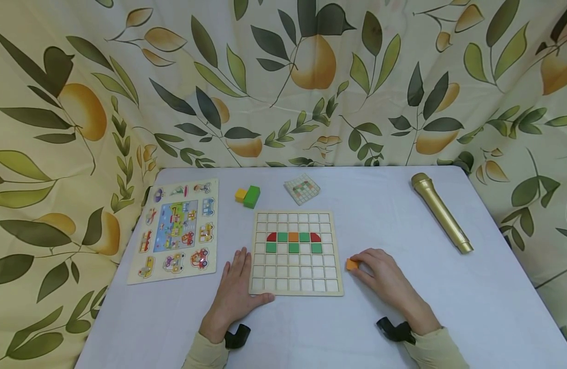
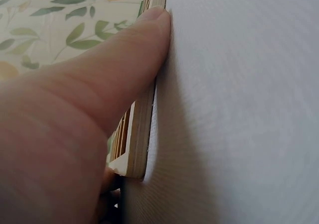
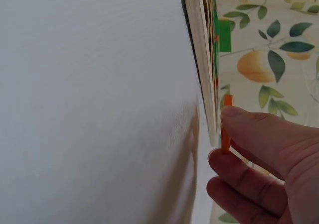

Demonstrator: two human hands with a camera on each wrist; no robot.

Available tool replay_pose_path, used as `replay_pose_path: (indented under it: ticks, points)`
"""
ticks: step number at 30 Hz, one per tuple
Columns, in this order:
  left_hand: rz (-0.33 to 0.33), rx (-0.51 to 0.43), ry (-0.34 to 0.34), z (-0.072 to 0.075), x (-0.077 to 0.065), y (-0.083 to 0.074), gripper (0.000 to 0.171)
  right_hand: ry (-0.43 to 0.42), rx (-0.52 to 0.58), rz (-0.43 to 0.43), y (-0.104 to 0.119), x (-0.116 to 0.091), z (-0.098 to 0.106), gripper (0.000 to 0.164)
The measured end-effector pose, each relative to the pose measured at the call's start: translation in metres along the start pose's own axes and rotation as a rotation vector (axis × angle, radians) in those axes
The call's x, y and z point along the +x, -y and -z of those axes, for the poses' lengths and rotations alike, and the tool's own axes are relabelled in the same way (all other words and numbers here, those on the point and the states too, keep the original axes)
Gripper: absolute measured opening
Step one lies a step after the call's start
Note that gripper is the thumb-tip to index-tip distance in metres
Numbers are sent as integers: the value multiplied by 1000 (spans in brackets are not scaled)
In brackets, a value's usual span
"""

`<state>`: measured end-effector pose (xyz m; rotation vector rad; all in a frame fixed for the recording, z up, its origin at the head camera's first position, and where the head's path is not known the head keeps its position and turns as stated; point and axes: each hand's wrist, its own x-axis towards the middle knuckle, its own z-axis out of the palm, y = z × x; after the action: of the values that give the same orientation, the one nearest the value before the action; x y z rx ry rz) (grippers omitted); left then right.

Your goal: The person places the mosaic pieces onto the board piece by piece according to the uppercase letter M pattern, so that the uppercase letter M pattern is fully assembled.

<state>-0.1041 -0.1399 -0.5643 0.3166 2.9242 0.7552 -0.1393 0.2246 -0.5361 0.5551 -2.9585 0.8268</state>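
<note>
A square wooden grid board (image 1: 296, 293) lies flat on the white table. Within its cells sit red, green and orange tiles, in a row with several green ones just below. My left hand (image 1: 235, 294) rests at the board's near left corner, fingers straight along the left side. Its thumb (image 2: 134, 40) lies against the near edge. Just off the board's right side, my right hand (image 1: 382, 271) pinches a thin orange tile (image 3: 227, 129) between thumb and fingers. The left wrist view shows nothing held in the left hand.
A wooden picture puzzle (image 1: 214, 215) lies to the left. Behind the board are a green block (image 1: 251, 197), a yellow block (image 1: 240, 195) and a small pattern card (image 1: 302, 188). A gold microphone (image 1: 442, 212) lies at the right. Leaf-patterned cloth (image 1: 274, 102) hangs behind the table.
</note>
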Motion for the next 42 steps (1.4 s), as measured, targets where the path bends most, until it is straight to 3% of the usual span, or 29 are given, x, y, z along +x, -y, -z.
replay_pose_path:
  ticks: [10, 22, 42]
  points:
    - [6, -7, -3, 0, 1, 0, 119, 10, 24, 69, 11, 14, -4, 26]
    - [-25, 3, -42, -1, 0, 1, 119, -14, 39, 219, 25, 33, -11, 27]
    - [8, 2, 5, -1, 0, 1, 120, 29, 32, 352, 69, 60, -42, 23]
